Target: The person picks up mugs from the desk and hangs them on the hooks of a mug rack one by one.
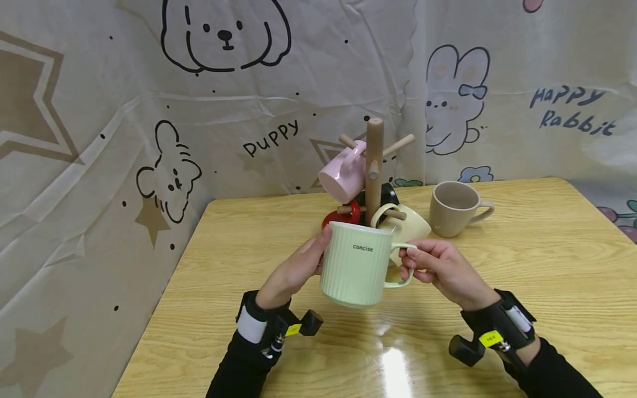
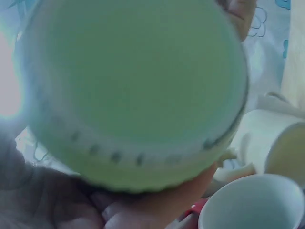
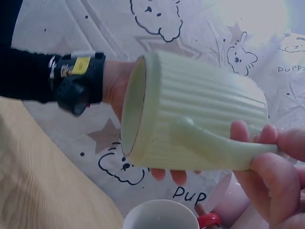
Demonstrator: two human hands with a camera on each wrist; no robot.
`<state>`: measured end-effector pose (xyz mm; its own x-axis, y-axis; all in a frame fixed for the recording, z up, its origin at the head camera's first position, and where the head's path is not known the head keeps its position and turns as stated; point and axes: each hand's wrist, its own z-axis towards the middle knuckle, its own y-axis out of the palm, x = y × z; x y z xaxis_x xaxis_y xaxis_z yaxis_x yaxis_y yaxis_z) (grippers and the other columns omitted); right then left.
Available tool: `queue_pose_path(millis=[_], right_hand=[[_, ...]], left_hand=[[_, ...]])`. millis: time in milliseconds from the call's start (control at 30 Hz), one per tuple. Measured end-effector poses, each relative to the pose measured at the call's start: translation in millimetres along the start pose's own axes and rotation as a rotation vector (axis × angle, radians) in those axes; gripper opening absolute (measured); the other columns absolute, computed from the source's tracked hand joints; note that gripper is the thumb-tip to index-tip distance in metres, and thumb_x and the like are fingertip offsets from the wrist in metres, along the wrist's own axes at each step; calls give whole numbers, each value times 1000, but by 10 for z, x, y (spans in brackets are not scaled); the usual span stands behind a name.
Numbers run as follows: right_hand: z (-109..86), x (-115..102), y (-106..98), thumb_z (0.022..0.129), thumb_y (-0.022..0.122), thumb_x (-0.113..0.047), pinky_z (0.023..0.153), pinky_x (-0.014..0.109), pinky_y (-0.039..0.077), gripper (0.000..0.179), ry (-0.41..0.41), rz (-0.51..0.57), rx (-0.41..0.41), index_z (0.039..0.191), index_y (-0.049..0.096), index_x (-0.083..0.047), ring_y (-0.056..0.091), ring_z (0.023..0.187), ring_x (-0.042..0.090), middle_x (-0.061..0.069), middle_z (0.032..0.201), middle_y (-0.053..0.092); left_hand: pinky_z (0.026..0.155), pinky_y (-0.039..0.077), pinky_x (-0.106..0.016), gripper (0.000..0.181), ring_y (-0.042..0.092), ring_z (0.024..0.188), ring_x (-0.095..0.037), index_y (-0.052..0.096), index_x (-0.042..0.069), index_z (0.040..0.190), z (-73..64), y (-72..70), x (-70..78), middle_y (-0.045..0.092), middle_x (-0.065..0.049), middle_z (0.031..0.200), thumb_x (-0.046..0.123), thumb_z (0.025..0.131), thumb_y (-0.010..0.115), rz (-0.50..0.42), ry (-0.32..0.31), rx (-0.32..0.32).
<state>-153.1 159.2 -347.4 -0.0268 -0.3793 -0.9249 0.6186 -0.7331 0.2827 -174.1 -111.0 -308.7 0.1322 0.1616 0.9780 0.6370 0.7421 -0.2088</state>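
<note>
A ribbed light green mug point(image 1: 355, 265) lettered "concise" is held up in front of a wooden mug tree point(image 1: 375, 166). My left hand point(image 1: 298, 264) grips its body from the left, thumb at the side near the rim, other fingers hidden behind. My right hand point(image 1: 443, 268) pinches the handle point(image 3: 228, 150) between thumb and fingers. In the left wrist view the mug's round base fills most of the picture. On the tree's upper peg hangs a pink mug point(image 1: 344, 176); a cream mug point(image 1: 408, 225) hangs low on the right.
Behind the green mug, a red mug point(image 1: 340, 214) and a black mug point(image 1: 389, 194) show in part at the tree. A taupe mug point(image 1: 450, 209) stands upright on the wooden table point(image 1: 209, 309), right of the tree. A printed cloth point(image 1: 308, 55) hangs behind.
</note>
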Motion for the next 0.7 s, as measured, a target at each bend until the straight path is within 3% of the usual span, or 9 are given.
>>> queue_pose_path(millis=[200,400,567,700], right_hand=[[-22,-30,39,97,42,-8,74,15,52,24,77,-6,62,103,65,-10,66,82,6,-3,90,67],[-37,-55,65,97,46,-13,78,17,52,20,145,-26,135,100,66,-12,66,82,5,-3,90,67],[-32,-64,54,96,47,-16,78,16,52,19,154,-102,178,98,66,-13,64,81,3,-5,87,66],[-22,-78,50,96,49,-17,77,16,52,17,156,-156,235,96,66,-15,62,81,1,-7,86,66]], left_hand=[[83,51,-37,113,55,98,-19,32,-7,133,23,47,-41,48,-30,117,86,69,29,-37,-7,37],[78,51,-31,106,59,89,-12,36,-5,131,76,70,-93,52,-29,112,81,68,45,-70,10,31],[77,54,-35,83,63,87,-13,40,-1,127,141,120,-119,55,-26,113,55,72,70,-136,8,47],[78,53,-37,66,61,91,-16,41,6,128,165,189,-122,55,-20,115,31,75,72,-177,-9,122]])
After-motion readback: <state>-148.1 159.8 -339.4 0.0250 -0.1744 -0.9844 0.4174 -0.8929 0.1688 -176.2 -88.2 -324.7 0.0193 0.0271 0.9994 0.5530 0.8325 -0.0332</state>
